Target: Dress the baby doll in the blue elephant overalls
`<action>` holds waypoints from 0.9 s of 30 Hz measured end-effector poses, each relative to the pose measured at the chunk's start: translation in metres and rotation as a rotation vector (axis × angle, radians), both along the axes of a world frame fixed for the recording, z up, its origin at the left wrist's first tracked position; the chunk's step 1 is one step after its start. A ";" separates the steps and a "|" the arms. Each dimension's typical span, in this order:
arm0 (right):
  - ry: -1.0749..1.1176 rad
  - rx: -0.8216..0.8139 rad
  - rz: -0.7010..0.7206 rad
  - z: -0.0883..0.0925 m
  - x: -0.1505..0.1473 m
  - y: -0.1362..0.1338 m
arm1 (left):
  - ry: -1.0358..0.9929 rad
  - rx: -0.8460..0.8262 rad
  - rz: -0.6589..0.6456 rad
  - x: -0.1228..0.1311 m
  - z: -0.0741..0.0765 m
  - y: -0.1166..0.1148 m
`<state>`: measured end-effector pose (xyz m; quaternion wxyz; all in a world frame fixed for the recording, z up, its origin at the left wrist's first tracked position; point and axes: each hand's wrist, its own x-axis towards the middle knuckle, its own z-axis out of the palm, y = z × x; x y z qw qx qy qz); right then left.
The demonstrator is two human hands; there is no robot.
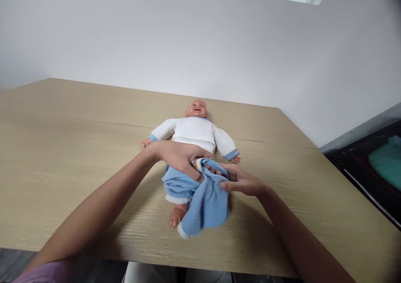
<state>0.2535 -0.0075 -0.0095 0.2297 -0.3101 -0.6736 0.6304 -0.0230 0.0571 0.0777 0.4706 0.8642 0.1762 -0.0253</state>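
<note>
A baby doll (pixel 196 129) lies on its back with its head away from me, dressed in a white top with blue cuffs. Blue fleece trousers (pixel 213 205) with white hems cover its lower body. One bare foot (pixel 178 215) sticks out of the left trouser leg; the right leg of the trousers hangs loose and its hem shows no foot. My left hand (pixel 184 157) lies across the doll's waist, thumb and fingers closed on the waistband. My right hand (pixel 239 180) pinches the waistband's right side, with some fingers inside the opening.
The doll rests on a wooden table (pixel 78 157) with a seam across it. Behind stands a pale wall (pixel 156 40). To the right is a dark container (pixel 360 178) with green cloth (pixel 387 161) in it.
</note>
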 end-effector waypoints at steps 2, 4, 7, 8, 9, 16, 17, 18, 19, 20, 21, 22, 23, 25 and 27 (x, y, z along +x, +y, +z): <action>0.130 -0.109 -0.107 -0.008 -0.002 -0.001 | -0.113 -0.135 -0.031 0.005 -0.008 0.004; 0.198 -0.158 -0.192 -0.010 -0.002 -0.002 | -0.197 -0.213 -0.021 0.007 -0.016 0.006; 0.088 -0.114 -0.142 0.000 0.001 -0.003 | -0.186 -0.239 -0.001 0.007 -0.022 0.007; 0.012 -0.087 -0.084 0.005 0.003 -0.003 | -0.160 -0.248 -0.020 0.008 -0.023 0.008; -0.064 -0.063 -0.014 0.010 0.004 -0.003 | -0.136 -0.265 -0.052 0.008 -0.023 0.008; 0.141 -0.041 -0.161 -0.001 0.003 -0.007 | -0.152 -0.339 -0.088 0.007 -0.025 0.015; 0.183 -0.054 -0.240 -0.006 0.003 -0.007 | -0.164 -0.336 -0.070 0.007 -0.026 0.015; 0.203 -0.066 -0.289 -0.009 0.002 -0.007 | -0.162 -0.337 -0.063 0.007 -0.027 0.015; 0.209 -0.078 -0.310 -0.011 0.002 -0.007 | -0.147 -0.345 -0.067 0.007 -0.027 0.015; 0.202 -0.086 -0.304 -0.011 0.002 -0.006 | -0.124 -0.352 -0.081 0.007 -0.028 0.015; 0.180 -0.087 -0.276 -0.010 0.003 -0.005 | -0.107 -0.357 -0.097 0.007 -0.027 0.014; 0.150 -0.087 -0.231 -0.007 0.004 -0.004 | -0.104 -0.358 -0.110 0.008 -0.027 0.012; 0.111 -0.092 -0.167 -0.004 0.004 -0.004 | -0.120 -0.353 -0.115 0.008 -0.026 0.011; 0.014 -0.126 0.015 0.003 0.006 -0.005 | -0.189 -0.334 -0.096 0.008 -0.025 0.009; -0.050 -0.162 0.149 0.007 0.008 -0.008 | -0.256 -0.303 -0.058 0.009 -0.025 0.008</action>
